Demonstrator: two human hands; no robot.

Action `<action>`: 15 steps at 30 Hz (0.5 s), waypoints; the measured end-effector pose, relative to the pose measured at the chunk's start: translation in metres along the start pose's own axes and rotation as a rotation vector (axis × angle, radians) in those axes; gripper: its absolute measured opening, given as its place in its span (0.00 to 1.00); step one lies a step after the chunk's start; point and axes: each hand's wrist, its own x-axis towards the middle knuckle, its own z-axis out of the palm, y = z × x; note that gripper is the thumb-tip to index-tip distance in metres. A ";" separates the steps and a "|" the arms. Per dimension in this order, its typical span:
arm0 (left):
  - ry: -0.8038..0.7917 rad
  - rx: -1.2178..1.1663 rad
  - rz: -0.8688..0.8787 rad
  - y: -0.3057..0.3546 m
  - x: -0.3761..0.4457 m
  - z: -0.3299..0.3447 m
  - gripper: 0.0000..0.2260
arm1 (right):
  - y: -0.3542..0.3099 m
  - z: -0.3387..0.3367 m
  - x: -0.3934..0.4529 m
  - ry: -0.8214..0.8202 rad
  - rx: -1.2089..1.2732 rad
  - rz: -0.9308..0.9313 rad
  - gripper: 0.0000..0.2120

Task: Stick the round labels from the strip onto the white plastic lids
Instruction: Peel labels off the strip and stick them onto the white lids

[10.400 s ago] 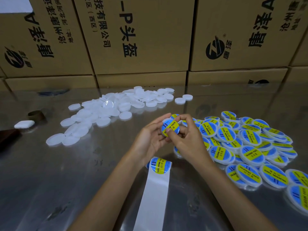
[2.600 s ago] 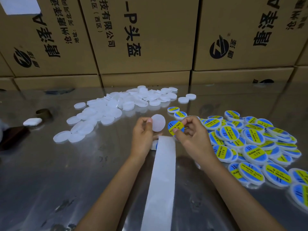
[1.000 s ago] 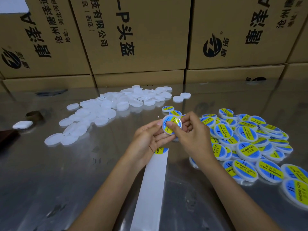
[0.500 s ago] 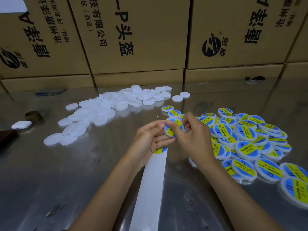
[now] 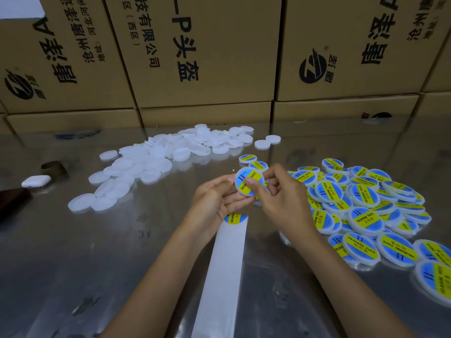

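White strip [image 5: 220, 276] runs offscreen; left hand [image 5: 214, 198] half-covers its label [image 5: 235, 218].

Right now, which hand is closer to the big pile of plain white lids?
Left. The left hand is on the side of the plain white lids, though apart from them. The right hand is farther, beside the labelled lids.

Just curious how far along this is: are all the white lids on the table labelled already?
No, a heap of plain white lids lies unlabelled beside the labelled pile.
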 end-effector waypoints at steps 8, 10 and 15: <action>0.022 0.010 0.016 0.000 0.002 -0.004 0.10 | -0.001 0.000 -0.002 -0.062 0.064 0.056 0.11; 0.012 0.015 0.021 0.000 0.002 -0.004 0.10 | -0.002 0.003 -0.002 -0.083 0.095 0.072 0.12; 0.000 -0.028 0.001 0.000 0.004 0.001 0.14 | -0.001 0.000 -0.002 -0.059 0.193 0.091 0.05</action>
